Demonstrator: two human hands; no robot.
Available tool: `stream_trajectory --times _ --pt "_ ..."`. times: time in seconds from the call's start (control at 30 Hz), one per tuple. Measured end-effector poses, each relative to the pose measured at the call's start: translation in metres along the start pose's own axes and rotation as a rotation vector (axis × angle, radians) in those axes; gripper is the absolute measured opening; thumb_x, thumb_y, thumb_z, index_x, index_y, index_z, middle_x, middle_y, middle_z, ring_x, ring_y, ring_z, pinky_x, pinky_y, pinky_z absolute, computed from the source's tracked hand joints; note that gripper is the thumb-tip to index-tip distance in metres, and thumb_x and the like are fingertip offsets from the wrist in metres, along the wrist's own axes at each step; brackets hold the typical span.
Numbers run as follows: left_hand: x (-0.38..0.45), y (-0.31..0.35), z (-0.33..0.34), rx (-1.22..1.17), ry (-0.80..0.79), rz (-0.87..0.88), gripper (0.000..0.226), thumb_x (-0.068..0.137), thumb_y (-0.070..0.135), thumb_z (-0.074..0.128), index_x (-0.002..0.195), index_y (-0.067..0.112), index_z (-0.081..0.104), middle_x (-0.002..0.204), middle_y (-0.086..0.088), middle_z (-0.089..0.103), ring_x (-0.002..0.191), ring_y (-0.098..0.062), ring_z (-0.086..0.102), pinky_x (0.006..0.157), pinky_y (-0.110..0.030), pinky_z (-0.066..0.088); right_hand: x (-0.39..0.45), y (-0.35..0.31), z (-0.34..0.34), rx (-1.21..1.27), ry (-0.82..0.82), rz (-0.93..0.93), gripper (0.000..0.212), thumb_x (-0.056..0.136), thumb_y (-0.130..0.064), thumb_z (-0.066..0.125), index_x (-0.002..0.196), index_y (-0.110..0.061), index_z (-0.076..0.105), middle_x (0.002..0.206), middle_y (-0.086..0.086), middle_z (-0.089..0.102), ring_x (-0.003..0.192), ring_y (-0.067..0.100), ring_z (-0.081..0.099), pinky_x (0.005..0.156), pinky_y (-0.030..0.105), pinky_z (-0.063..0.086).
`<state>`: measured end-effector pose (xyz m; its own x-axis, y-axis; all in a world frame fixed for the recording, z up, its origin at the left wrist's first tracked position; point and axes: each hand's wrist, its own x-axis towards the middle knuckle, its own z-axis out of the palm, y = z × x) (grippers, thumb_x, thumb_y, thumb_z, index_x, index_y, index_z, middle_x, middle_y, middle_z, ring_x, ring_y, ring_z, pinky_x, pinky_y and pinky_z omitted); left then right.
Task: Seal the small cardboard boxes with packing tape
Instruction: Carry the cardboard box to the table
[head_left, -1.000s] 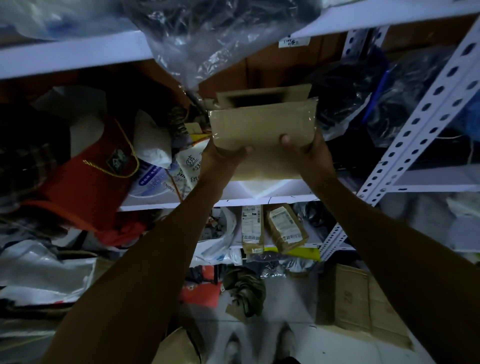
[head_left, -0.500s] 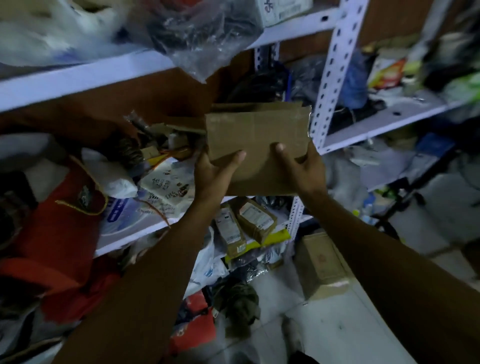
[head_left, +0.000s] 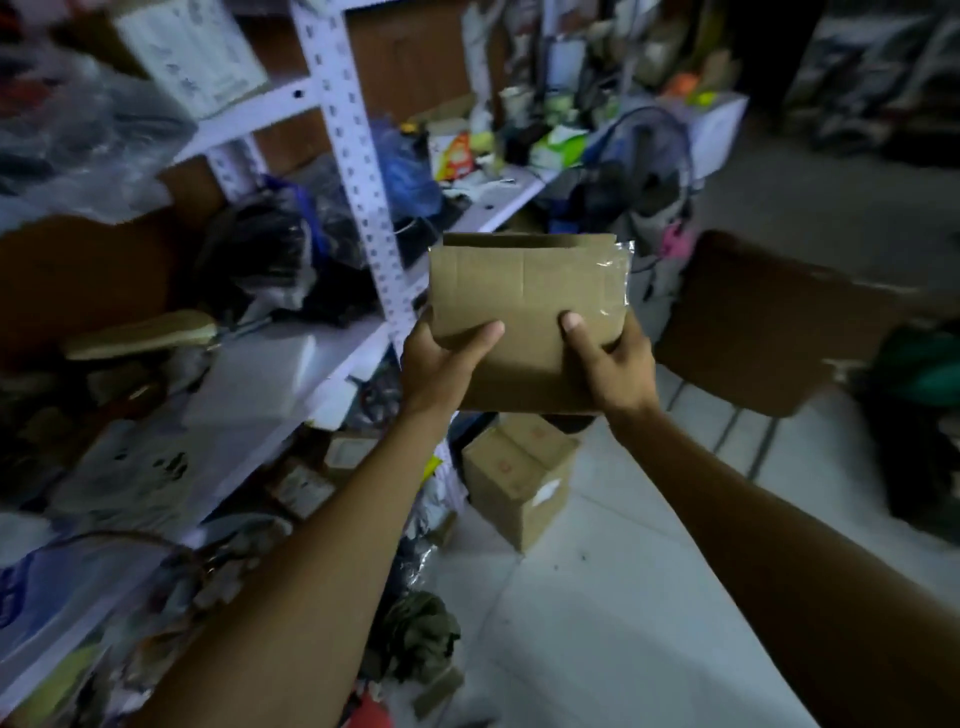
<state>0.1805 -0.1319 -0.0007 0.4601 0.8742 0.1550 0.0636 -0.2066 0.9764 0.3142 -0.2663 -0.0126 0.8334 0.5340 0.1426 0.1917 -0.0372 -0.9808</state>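
head view: box (head_left: 524, 291) now clear of shelf (head_left: 291, 374).

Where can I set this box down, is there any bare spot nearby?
Both hands, left hand and right hand, hold the small cardboard box. The tiled floor is bare between your forearms, just past the cardboard box on the floor. The shelves on the left are crowded with bags and packets.

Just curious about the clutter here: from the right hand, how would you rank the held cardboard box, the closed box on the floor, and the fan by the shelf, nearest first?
From the right hand:
1. Held cardboard box, gripped by it.
2. Closed box on the floor, below.
3. Fan, far behind, by the shelf end.
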Motion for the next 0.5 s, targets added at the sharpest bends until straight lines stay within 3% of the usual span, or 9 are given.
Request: stream_trajectory --times 0.1,0.13,0.2,0.3,0.43,0.5 --pt "-0.019 0.017 0.069 -0.006 -0.143 0.013 0.072 0.066 0.052 0.084 0.125 0.018 0.062 0.117 0.010 0.068 0.107 -0.005 0.063 0.092 -0.025 0.051 -0.010 0.005 -0.078 -0.002 0.134 0.001 0.074 0.080 -0.062 0.069 0.142 -0.027 0.048 0.123 -0.014 0.062 0.116 0.011 0.059 0.100 0.035 0.048" --pt "-0.028 0.024 0.094 -0.006 -0.197 0.022 0.069 0.068 0.050 0.085 0.124 0.019 0.062 0.117 0.009 0.068 0.108 -0.007 0.063 0.092 -0.025 0.052 -0.015 0.006 -0.105 -0.008 0.188 0.004 0.069 0.084 -0.057 0.069 0.142 -0.027 0.048 0.118 -0.019 0.062 0.113 0.008 0.059 0.099 0.032 0.048" --pt "-0.050 0.041 0.145 -0.024 -0.294 0.032 0.047 0.074 0.037 0.086 0.113 0.027 0.062 0.106 0.018 0.067 0.098 0.001 0.063 0.084 -0.015 0.050 -0.027 0.010 -0.160 -0.039 0.305 0.013 0.062 0.087 -0.052 0.069 0.140 -0.027 0.050 0.111 -0.024 0.061 0.107 0.004 0.058 0.097 0.030 0.048" --pt "-0.090 0.059 0.218 -0.061 -0.432 0.055 0.038 0.075 0.029 0.086 0.104 0.033 0.062 0.098 0.021 0.067 0.085 0.016 0.061 0.078 -0.010 0.051 -0.052 0.016 -0.239 -0.073 0.462 0.017 0.065 0.083 -0.057 0.069 0.139 -0.029 0.051 0.120 -0.015 0.065 0.110 0.006 0.061 0.099 0.036 0.051" --pt "-0.148 0.077 0.301 -0.112 -0.570 0.030 0.050 0.071 0.033 0.089 0.114 0.020 0.067 0.106 0.008 0.073 0.097 -0.004 0.069 0.090 -0.029 0.056 -0.089 0.026 -0.332 -0.084 0.600 0.021 0.069 0.080 -0.061 0.069 0.140 -0.034 0.049 0.117 -0.019 0.065 0.112 0.005 0.062 0.101 0.041 0.052" --pt "-0.174 0.085 0.336 -0.123 -0.655 0.016 0.056 0.069 0.035 0.090 0.117 0.018 0.066 0.107 0.007 0.072 0.099 -0.006 0.069 0.093 -0.030 0.055 -0.109 0.029 -0.371 -0.076 0.653 0.028 0.069 0.082 -0.059 0.070 0.142 -0.034 0.047 0.121 -0.016 0.064 0.113 0.006 0.061 0.101 0.041 0.052"
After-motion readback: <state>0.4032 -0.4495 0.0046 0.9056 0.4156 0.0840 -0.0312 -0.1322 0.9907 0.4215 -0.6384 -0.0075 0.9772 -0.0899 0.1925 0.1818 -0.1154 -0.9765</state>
